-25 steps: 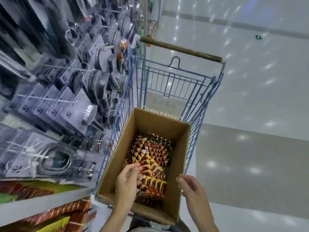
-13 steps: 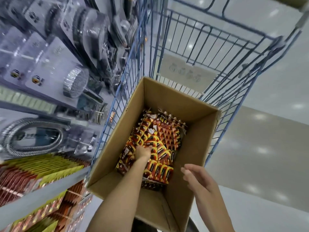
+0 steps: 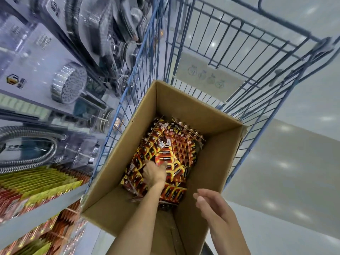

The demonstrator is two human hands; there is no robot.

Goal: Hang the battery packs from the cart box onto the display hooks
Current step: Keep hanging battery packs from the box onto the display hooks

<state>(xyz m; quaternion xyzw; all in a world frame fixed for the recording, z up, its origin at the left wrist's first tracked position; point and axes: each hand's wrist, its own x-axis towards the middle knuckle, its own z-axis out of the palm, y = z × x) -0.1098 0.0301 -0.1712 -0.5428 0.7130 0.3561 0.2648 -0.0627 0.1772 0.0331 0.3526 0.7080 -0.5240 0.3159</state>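
While the left hand (image 3: 154, 173) was deep inside the cardboard box (image 3: 217, 162), its fingers lay on the pile of battery packs (image 3: 171, 150) at the bottom, and I cannot tell whether they were already clamped on one pack or only touching the top ones. The right hand (image 3: 211, 205) hung above the near right edge of the box, its fingers relaxed and apart, holding nothing. The box stood in the blue wire cart (image 3: 239, 52), just beside the shelves, where similar red and yellow packs (image 3: 36, 183) hung in rows at the lower left. To do this step well, I think the left hand should take several packs by their card tops with the hanging holes lined up, because the packs overlapped loosely and could slide apart. The right hand could steady the box wall during the lift.
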